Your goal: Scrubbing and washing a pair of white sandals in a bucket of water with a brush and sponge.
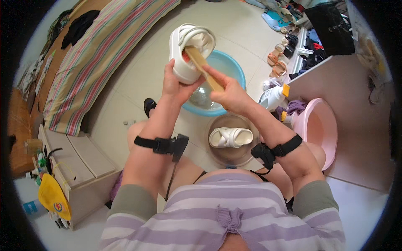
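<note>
My left hand (176,87) grips a white thick-soled sandal (177,54) by its heel end, holding it tilted up over the left edge of a light blue basin (240,73) with water in it. In my right hand (231,95) is a scrubbing brush (196,59) with a flat wooden handle. Its head reaches inside the sandal, where some orange bristles show against the footbed; the rest of the bristles are hidden. A matching white sandal (231,138) with crossed straps lies in a round brownish see-through basin (212,155) nearer to me.
Right of the basins are a white bottle with a yellow cap (273,97) and a pink basin (333,125). Farther off stand brown sandals (277,58) beside a shoe rack. A bed with a striped cover (104,50) and a low cabinet (79,157) line the left side.
</note>
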`<action>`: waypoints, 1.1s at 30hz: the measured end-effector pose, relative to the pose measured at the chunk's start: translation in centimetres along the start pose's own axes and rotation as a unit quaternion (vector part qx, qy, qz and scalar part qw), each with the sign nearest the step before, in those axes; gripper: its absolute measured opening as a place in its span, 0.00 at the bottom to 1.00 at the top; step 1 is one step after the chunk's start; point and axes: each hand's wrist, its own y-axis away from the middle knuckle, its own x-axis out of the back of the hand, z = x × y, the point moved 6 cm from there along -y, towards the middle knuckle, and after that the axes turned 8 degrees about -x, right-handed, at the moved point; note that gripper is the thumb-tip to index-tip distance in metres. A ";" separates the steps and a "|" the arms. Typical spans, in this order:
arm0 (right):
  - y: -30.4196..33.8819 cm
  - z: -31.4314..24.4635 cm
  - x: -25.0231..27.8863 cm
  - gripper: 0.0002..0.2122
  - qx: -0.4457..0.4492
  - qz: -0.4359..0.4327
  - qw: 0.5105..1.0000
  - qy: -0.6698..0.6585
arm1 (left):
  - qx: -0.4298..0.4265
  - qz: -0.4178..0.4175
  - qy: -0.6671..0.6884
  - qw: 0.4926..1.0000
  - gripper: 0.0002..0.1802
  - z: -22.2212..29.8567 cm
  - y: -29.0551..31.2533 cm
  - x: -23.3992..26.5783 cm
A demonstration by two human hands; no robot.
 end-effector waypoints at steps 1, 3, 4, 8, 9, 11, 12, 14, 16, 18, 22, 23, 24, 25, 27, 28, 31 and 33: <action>-0.4 0.3 1.1 0.35 0.083 0.033 0.993 0.071 | 0.010 -0.015 -0.012 1.000 0.36 -0.1 0.2 -0.6; -1.5 1.3 4.6 0.34 0.068 0.045 0.992 0.096 | 0.020 0.015 -0.036 0.999 0.35 -0.5 0.2 -1.1; -1.6 0.9 5.2 0.33 0.049 0.050 0.990 0.121 | 0.028 0.054 -0.057 0.997 0.35 -1.0 0.5 -0.8; -3.3 -1.1 1.9 0.34 0.088 0.055 0.995 -0.001 | 0.024 -0.003 -0.006 1.000 0.32 -0.9 0.8 -1.1; -2.3 -0.9 0.9 0.34 0.055 0.053 0.996 0.041 | 0.020 -0.005 -0.007 1.000 0.32 -0.5 0.4 -0.8; -0.2 -0.3 -0.1 0.33 0.010 -0.002 1.000 0.028 | -0.006 0.021 -0.009 1.000 0.32 0.3 0.0 0.2; 0.1 0.2 0.7 0.33 0.058 0.028 0.997 0.037 | -0.005 0.021 -0.008 1.000 0.32 0.2 0.1 0.1; -0.4 1.0 1.8 0.34 0.096 0.035 0.992 0.079 | 0.025 0.032 -0.035 0.999 0.33 0.0 0.6 -0.6; -0.3 0.5 1.6 0.35 0.138 0.033 0.982 0.121 | 0.026 0.030 -0.027 0.999 0.32 0.3 0.6 -0.2; 1.2 -0.5 0.4 0.33 0.114 0.036 0.988 0.097 | 0.002 0.008 -0.033 0.999 0.31 0.5 0.7 0.1; 1.0 1.0 -0.8 0.33 0.070 0.047 0.991 0.101 | 0.013 0.037 -0.064 0.997 0.34 0.0 0.5 0.7; 1.0 0.2 -0.8 0.33 0.189 0.099 0.968 0.129 | 0.003 0.031 -0.079 0.996 0.35 -0.1 0.5 0.4; 0.8 0.6 -0.2 0.33 0.188 0.101 0.968 0.128 | -0.006 0.025 -0.094 0.995 0.36 -0.1 0.4 0.2; 0.8 -0.1 -0.2 0.33 0.127 0.075 0.980 0.135 | -0.003 0.026 -0.094 0.995 0.36 0.1 0.5 0.3; 0.8 0.3 -0.7 0.33 0.062 0.049 0.987 0.141 | -0.024 0.038 -0.159 0.986 0.35 1.2 0.6 0.9; 0.5 0.1 -0.8 0.33 0.092 0.058 0.984 0.140 | -0.026 0.038 -0.160 0.986 0.35 1.2 0.5 0.9; -0.3 -0.1 0.0 0.32 0.113 0.071 0.979 0.157 | -0.090 0.070 -0.256 0.960 0.29 1.6 0.3 0.8; -1.3 0.1 0.6 0.33 0.098 0.074 0.977 0.173 | -0.079 0.078 -0.274 0.955 0.28 1.2 0.2 1.2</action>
